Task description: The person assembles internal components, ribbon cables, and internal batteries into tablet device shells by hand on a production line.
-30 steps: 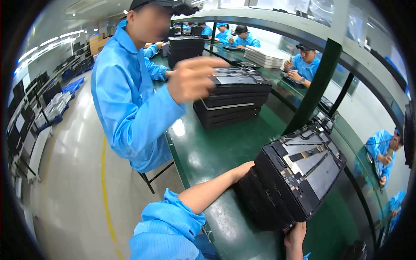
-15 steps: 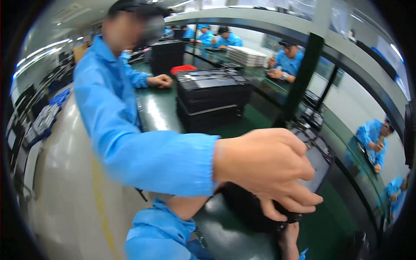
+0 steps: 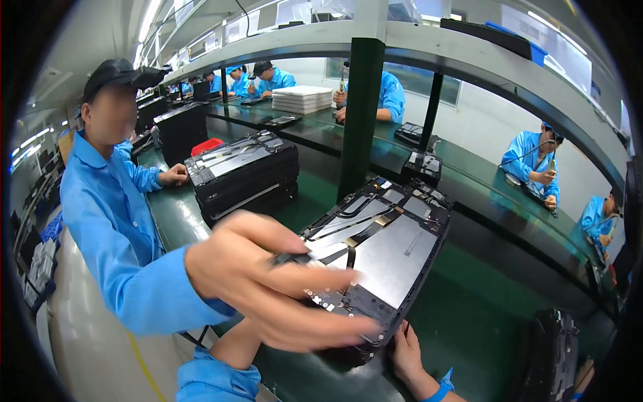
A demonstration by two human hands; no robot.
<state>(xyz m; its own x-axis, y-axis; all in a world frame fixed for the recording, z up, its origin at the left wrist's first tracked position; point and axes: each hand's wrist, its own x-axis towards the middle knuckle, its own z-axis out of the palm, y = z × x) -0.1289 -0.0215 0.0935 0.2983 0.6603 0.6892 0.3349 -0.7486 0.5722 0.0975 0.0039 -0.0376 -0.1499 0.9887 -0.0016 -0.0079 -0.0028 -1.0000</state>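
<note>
An opened tablet point(image 3: 395, 254), with a silver plate, flat ribbon cables and a black frame, is tilted in front of me. My right hand point(image 3: 407, 352) grips its near right edge, thumb along the side. My left forearm point(image 3: 236, 343) comes up from the lower left in a blue sleeve. My left hand is hidden behind a co-worker's hand point(image 3: 248, 275), which reaches across the tablet's near left corner. That hand is blurred, with a small dark piece, too smeared to name, by its thumb.
The co-worker point(image 3: 110, 201) stands at the left. Stacked opened tablets point(image 3: 244, 167) sit on the green bench; another black stack point(image 3: 559, 352) stands lower right. A dark green post point(image 3: 362, 120) rises behind my tablet. White trays point(image 3: 301, 99) and several seated people are beyond.
My view has swung to the right. The co-worker's hand has drawn back leftward across the tablet, uncovering most of its inside. More of my right hand now shows.
</note>
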